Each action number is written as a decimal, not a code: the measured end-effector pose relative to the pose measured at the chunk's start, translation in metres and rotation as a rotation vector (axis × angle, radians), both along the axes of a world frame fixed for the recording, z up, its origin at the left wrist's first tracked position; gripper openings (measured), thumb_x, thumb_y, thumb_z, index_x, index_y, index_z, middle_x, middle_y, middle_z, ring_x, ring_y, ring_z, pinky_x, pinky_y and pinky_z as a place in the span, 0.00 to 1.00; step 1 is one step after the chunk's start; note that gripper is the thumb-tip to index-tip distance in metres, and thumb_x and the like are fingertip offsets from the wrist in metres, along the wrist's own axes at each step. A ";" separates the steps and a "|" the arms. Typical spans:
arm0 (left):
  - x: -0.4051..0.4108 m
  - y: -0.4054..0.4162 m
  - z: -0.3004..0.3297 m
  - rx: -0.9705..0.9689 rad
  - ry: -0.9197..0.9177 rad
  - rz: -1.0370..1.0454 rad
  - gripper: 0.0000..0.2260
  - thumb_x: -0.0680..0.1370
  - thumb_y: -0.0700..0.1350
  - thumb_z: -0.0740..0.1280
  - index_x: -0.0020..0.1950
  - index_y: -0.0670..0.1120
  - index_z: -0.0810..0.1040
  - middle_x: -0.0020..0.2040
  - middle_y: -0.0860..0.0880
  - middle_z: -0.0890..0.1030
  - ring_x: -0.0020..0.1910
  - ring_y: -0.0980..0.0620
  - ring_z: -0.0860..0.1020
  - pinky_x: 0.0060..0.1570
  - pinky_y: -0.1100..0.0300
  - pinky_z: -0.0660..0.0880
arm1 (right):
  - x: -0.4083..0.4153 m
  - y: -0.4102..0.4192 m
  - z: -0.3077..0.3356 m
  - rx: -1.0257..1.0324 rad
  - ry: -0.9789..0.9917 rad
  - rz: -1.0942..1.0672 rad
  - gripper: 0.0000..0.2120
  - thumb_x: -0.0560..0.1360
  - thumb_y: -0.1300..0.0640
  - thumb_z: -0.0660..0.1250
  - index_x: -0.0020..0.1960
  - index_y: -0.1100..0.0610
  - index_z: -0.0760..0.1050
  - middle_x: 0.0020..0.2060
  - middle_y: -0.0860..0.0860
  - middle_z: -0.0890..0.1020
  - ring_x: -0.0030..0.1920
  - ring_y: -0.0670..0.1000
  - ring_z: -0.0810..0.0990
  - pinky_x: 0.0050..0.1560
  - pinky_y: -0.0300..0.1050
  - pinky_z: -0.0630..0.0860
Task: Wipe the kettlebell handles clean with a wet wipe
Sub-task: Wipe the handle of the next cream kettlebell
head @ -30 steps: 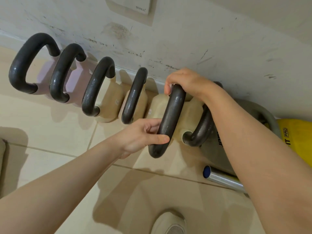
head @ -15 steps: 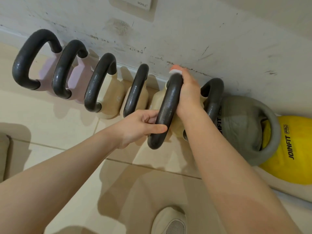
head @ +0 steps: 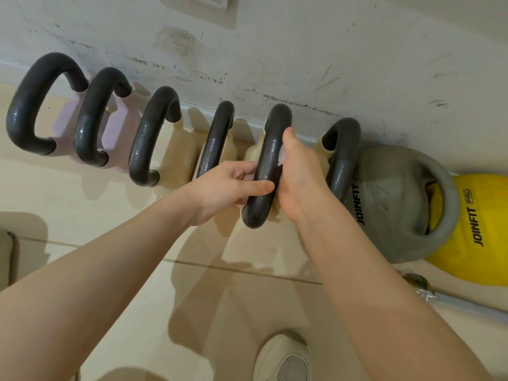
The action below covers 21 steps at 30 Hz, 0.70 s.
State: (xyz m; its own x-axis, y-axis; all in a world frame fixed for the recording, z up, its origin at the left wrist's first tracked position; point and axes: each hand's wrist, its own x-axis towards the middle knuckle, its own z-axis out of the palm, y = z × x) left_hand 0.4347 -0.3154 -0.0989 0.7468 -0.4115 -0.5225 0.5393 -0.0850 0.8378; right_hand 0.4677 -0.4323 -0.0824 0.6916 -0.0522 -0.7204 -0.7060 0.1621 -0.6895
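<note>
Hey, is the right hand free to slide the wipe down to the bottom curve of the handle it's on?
Probably not all the way. The right hand presses the wet wipe against the dark handle, but the left hand grips that handle just below, thumb across its front, so it blocks the lower curve.

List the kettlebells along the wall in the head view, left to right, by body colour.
Two pale lilac kettlebells → four beige kettlebells → grey JOINFIT kettlebell → yellow JOINFIT kettlebell.

Six dark kettlebell handles (head: pixel 270 149) in row along wall, white wipe (head: pixel 281 158) against fifth.
</note>
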 end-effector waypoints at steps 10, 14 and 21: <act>0.007 -0.005 -0.002 0.011 0.017 0.009 0.10 0.77 0.42 0.65 0.57 0.42 0.78 0.47 0.48 0.82 0.49 0.53 0.80 0.58 0.58 0.75 | 0.031 -0.014 -0.003 0.295 0.048 -0.072 0.19 0.82 0.48 0.50 0.53 0.61 0.73 0.43 0.58 0.83 0.47 0.56 0.81 0.48 0.51 0.78; 0.005 -0.008 -0.001 0.023 0.012 0.036 0.10 0.78 0.43 0.64 0.57 0.44 0.78 0.47 0.46 0.81 0.51 0.48 0.80 0.59 0.57 0.75 | 0.023 -0.021 -0.006 0.301 0.063 -0.001 0.24 0.81 0.44 0.47 0.64 0.59 0.69 0.54 0.60 0.81 0.51 0.54 0.81 0.40 0.48 0.81; 0.011 -0.017 0.005 0.040 0.081 0.118 0.10 0.78 0.44 0.64 0.57 0.41 0.76 0.47 0.42 0.79 0.45 0.51 0.79 0.48 0.63 0.77 | 0.006 -0.014 -0.016 -0.053 -0.040 0.147 0.28 0.78 0.38 0.47 0.42 0.53 0.79 0.47 0.54 0.85 0.52 0.55 0.82 0.62 0.54 0.73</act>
State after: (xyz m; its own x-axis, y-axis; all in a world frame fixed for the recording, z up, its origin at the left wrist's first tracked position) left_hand 0.4457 -0.3320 -0.0940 0.7436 -0.3005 -0.5973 0.6132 -0.0497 0.7884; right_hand 0.4736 -0.4463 -0.0979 0.7226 0.0148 -0.6911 -0.6913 0.0215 -0.7223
